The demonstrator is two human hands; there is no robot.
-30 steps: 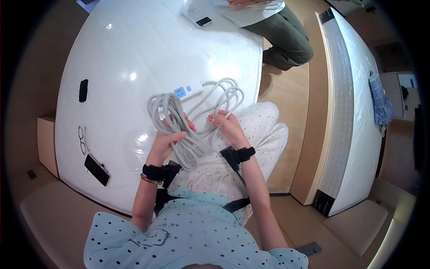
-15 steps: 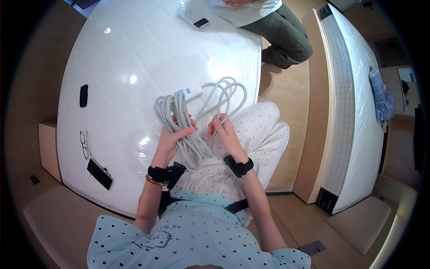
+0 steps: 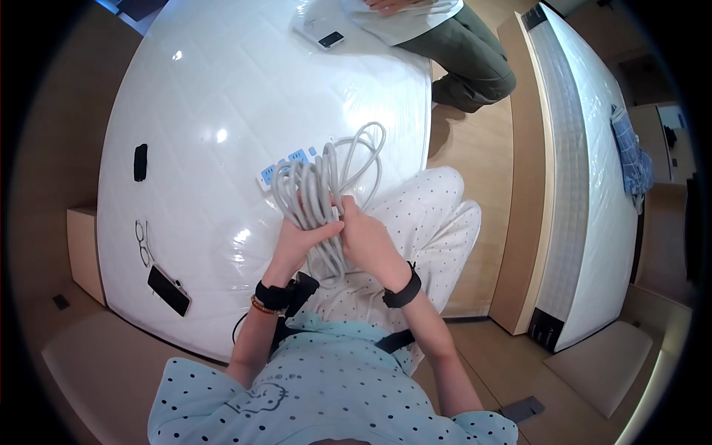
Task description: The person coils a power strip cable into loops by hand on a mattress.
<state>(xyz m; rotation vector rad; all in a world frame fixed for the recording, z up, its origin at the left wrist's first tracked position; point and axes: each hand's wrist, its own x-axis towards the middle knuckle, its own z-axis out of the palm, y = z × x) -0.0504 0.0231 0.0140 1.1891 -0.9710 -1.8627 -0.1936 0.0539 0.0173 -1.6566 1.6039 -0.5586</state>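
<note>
A thick grey power cord point(image 3: 308, 189) is gathered in long loops above my lap. My left hand point(image 3: 298, 241) is closed round the left side of the bundle, thumb across its front. Pressed against the bundle's right side, my right hand point(image 3: 365, 236) is closed on the cord too, its fingertips partly hidden. A loose loop of the cord rises beyond my right hand and curves over the mattress. Just behind the loops lies a white power strip point(image 3: 264, 183) with blue sockets, partly covered by the cord.
The plastic-wrapped mattress point(image 3: 208, 96) bears a black case point(image 3: 140, 162), eyeglasses point(image 3: 142, 243), a phone point(image 3: 169, 290) and a white device with a dark screen point(image 3: 330, 39). A person in green trousers point(image 3: 475, 63) sits at its far edge. Another wrapped mattress point(image 3: 586, 185) stands at right.
My right hand has moved left to the bundle, bringing its length of cord against the other loops. The bundle has shifted right, uncovering more of the strip's blue sockets.
</note>
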